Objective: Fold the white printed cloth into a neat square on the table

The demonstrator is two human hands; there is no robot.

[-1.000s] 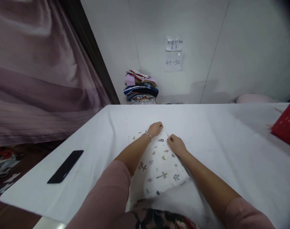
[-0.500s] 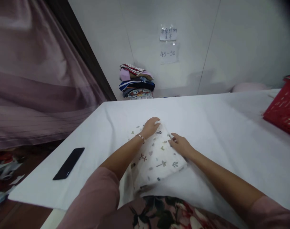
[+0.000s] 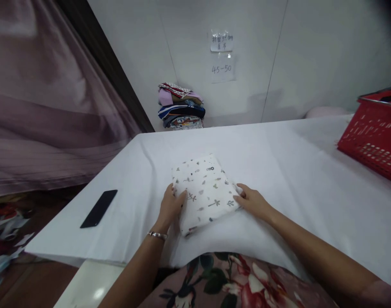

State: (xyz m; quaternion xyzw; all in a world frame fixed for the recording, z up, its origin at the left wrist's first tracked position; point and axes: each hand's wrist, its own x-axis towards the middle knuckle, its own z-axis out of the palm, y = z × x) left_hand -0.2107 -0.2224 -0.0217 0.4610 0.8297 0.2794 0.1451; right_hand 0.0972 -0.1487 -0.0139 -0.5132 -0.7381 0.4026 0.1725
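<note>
A white folded cloth (image 3: 203,188) printed with small palm trees and leaves lies as a neat flat rectangle on the white-covered table. My left hand (image 3: 170,205) grips its left edge, the thumb on top and the fingers along the side. At the right edge, near the corner closest to me, my right hand (image 3: 251,201) pinches the cloth, its thumb at the top layer. Both hands are closed on the fabric; some fingertips are hidden under or behind it.
A black phone-like slab (image 3: 99,208) lies on the table (image 3: 298,171) at the left. Folded clothes (image 3: 181,106) are stacked beyond the far edge by the wall. A red plastic basket (image 3: 371,132) stands at the right. Pinkish curtain (image 3: 54,98) hangs on the left.
My left hand has come back from the cloth's far end to its left edge. My right hand has moved nearer along the right edge. The cloth looks flatter and squarer.
</note>
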